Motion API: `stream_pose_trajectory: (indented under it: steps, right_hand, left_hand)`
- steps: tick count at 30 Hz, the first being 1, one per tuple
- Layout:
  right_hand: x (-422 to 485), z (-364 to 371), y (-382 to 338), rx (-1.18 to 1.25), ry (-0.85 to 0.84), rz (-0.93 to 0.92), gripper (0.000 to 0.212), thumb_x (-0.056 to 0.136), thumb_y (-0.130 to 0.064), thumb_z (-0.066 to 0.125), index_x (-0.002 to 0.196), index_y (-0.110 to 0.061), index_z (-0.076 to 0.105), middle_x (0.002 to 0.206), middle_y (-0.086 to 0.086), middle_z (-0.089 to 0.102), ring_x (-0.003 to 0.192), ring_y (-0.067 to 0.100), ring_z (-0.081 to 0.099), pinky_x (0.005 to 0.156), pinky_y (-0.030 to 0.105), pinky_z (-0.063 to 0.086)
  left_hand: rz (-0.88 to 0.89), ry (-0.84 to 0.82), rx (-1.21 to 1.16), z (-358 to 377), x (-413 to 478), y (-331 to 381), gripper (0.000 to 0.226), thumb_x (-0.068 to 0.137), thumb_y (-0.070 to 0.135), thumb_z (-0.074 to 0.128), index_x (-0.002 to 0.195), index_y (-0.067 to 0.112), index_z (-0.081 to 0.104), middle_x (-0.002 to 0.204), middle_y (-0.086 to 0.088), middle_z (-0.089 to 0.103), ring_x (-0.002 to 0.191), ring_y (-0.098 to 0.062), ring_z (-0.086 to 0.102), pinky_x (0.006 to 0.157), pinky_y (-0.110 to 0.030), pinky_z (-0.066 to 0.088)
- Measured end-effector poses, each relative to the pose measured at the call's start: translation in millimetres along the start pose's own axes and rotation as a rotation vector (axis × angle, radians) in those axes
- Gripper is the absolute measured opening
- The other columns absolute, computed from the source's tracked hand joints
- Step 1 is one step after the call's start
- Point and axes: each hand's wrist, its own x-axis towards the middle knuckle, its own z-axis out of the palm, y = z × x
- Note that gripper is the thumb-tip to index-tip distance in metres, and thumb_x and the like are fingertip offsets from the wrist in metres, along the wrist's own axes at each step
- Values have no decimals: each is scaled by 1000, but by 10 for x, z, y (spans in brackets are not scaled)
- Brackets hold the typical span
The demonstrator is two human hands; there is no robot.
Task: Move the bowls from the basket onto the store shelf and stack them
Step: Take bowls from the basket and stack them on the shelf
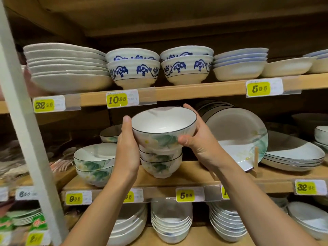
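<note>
A white bowl [164, 127] with a dark rim and green leaf print is gripped from both sides. My left hand [126, 149] curls round its left wall, and my right hand [197, 139] wraps its right wall with the thumb underneath. The bowl sits on or just above a stack of matching bowls [160, 162] on the middle wooden shelf [191, 176]; I cannot tell if it touches. The basket is out of view.
Two wider leaf-print bowls [94, 162] stand left of the stack. A large plate [239, 137] leans on a wooden stand at the right, beside flat platters [292, 155]. Blue-patterned bowls [133, 66] fill the upper shelf. A white post [26, 121] crosses the left.
</note>
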Motion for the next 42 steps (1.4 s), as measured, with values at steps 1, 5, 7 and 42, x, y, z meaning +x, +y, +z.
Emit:
stream_pose_trajectory:
  steps: [1,5,7,42]
  right_hand:
    - [37,-2,-2,-6,-5,0,131,37,-55,92,147,-26,27,137,2,54,125,16,54,99,30,48]
    - [195,7,-25,-22,-11,-19,119,43,-53,91,139,-9,36,134,13,56,125,25,54,101,36,46]
    - [266,-3,2,-33,19,-20,118,41,-54,91,136,-7,39,133,14,57,125,25,54,104,39,45]
    - [679,26,814,-33,220,269,67,55,-92,51,92,-42,75,103,-1,75,98,13,70,91,36,50]
  left_hand:
    - [7,-25,-7,-6,34,-16,64,76,78,34,105,37,73,113,4,73,112,-10,65,106,-45,43]
    - [77,-101,22,-30,214,-52,86,75,85,32,132,25,58,128,2,66,125,-13,56,113,-45,35]
    - [102,-131,61,-47,310,-74,93,73,90,30,136,26,54,131,3,64,127,-11,54,114,-43,34]
    - [-200,145,130,-57,802,-740,82,63,85,32,85,19,76,86,1,77,90,-21,69,97,-44,49]
